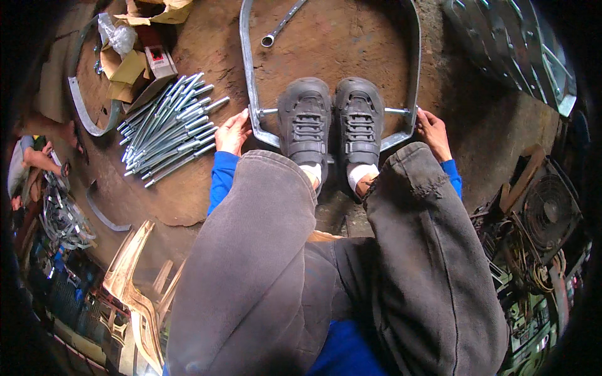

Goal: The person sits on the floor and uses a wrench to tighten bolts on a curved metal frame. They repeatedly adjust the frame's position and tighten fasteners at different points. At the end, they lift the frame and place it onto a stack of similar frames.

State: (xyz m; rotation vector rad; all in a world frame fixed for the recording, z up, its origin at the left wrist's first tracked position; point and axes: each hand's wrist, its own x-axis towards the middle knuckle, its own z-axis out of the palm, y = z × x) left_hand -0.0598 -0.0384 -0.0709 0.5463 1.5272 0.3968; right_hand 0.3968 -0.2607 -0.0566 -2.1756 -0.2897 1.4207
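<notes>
Around two dark shoes (305,119) on the brown floor (351,31) sits one bent metal frame (246,56), with two rod sections (396,111) showing, one on each side of the shoes. Two hands are at its outer sides: the left hand (232,133) and the right hand (434,133), fingers partly curled and close to where the rod meets the frame; whether either pinches anything, one cannot tell. One wrench (285,22) lies within the frame, and one heap of threaded rods (169,131) left of it.
</notes>
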